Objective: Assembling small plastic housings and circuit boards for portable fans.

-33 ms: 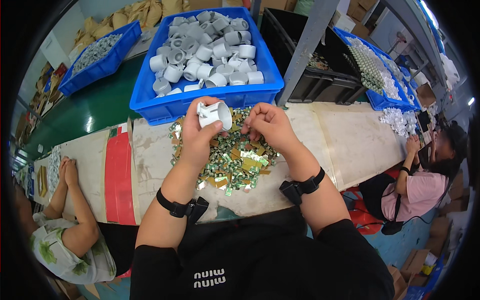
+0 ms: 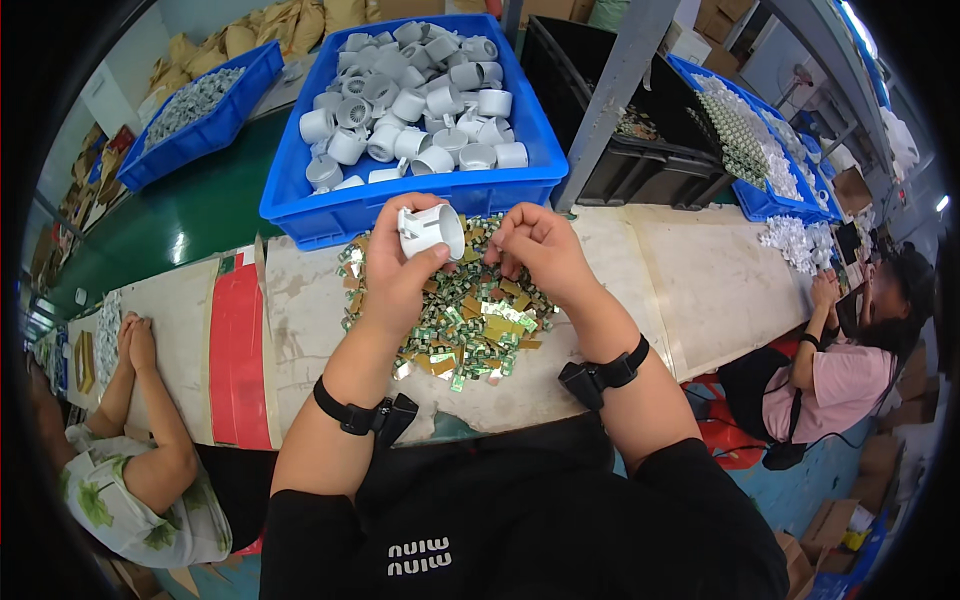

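Note:
My left hand (image 2: 393, 262) grips a white plastic cup-shaped housing (image 2: 424, 231), tilted so its open end faces right. Its thumb presses the lower rim. Just right of the housing is my right hand (image 2: 540, 247), apart from it, with the fingers curled and the fingertips pinched together. Whatever those fingertips may hold is too small or hidden to make out. Under both hands spreads a pile of small green and gold circuit boards (image 2: 470, 335) on the worktable (image 2: 600, 330).
A blue bin (image 2: 420, 190) full of similar housings stands beyond my hands. Right of it come a metal post (image 2: 610, 100) and a black crate (image 2: 640, 165). Red tape (image 2: 237, 350) crosses the table at left. One person (image 2: 150, 450) sits at left, another (image 2: 840, 380) at right.
The housing in my left hand has turned or shifted very slightly to the right. My right hand has hardly moved.

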The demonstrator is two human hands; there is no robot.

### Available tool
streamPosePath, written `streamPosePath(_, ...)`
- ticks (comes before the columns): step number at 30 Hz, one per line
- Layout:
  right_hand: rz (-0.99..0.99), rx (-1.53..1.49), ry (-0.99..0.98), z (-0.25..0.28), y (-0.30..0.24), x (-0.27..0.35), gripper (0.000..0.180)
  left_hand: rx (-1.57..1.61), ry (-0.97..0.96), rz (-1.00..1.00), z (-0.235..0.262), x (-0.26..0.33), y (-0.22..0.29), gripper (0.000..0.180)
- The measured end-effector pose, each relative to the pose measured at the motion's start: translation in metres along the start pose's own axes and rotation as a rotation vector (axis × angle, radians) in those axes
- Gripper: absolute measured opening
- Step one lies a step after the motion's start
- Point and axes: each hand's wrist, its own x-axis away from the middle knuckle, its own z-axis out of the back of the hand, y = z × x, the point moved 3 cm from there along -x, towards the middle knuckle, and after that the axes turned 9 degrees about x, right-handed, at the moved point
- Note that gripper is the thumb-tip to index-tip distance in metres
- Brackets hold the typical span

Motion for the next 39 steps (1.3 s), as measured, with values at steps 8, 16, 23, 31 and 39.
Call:
streamPosePath(8,0.125,-0.08,0.112,-0.001,-0.005,0.004,0.016,-0.402,-0.079,-0.205,-0.014,0.001,0.001,0.053)
streamPosePath(16,0.192,-0.169,-0.026,-0.006,-0.006,0.011,0.013,-0.648,-0.146,-0.321,-0.025,0.003,0.005,0.051)
streamPosePath(23,0.207,-0.168,-0.006,-0.007,-0.009,0.013,0.013,-0.647,-0.18,-0.256,-0.022,0.003,-0.003,0.052)
streamPosePath(31,0.159,-0.154,-0.044,-0.006,-0.008,0.009,0.013,-0.684,-0.158,-0.273,-0.021,0.001,-0.002,0.051)
streamPosePath(39,0.198,-0.182,-0.011,-0.005,-0.005,0.008,0.014,-0.733,-0.144,-0.262,-0.022,0.001,0.002,0.049)
